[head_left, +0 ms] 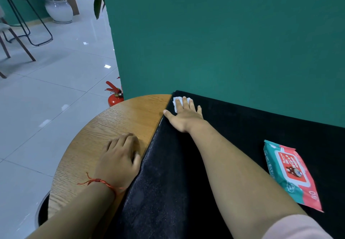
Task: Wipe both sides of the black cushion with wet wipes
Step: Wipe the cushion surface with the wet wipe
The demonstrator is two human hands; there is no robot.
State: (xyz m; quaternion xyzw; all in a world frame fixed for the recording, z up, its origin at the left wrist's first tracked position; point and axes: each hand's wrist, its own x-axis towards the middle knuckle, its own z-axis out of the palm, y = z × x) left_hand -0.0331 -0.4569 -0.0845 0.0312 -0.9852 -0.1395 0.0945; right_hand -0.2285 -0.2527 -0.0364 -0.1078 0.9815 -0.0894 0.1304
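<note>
**Wipe at far corner, top side underway**

Head view: black cushion (pixel 242 126) lies on the wooden table (pixel 115 123), its back edge against the green wall (pixel 224 42). R hand (pixel 183 114) is flat on the cushion's far-left corner, fingers straight and spread, pressing a white wet wipe (pixel 176 101) that peeks out at 11 o'clock of the palm; no pinch, just pressure. L hand (pixel 119 156), at 7 o'clock of the R, rests on the table just beside the cushion's left edge, fingers loosely bent, nothing held as far as the blur shows. Wipes pack (pixel 290 173) sits on the cushion at 4 o'clock of the R hand.

Progress, my read: upper face is being wiped, how much is covered can't be told; no wet streaks visible. Cushion not turned over yet, so underside is prob. still to do
</note>
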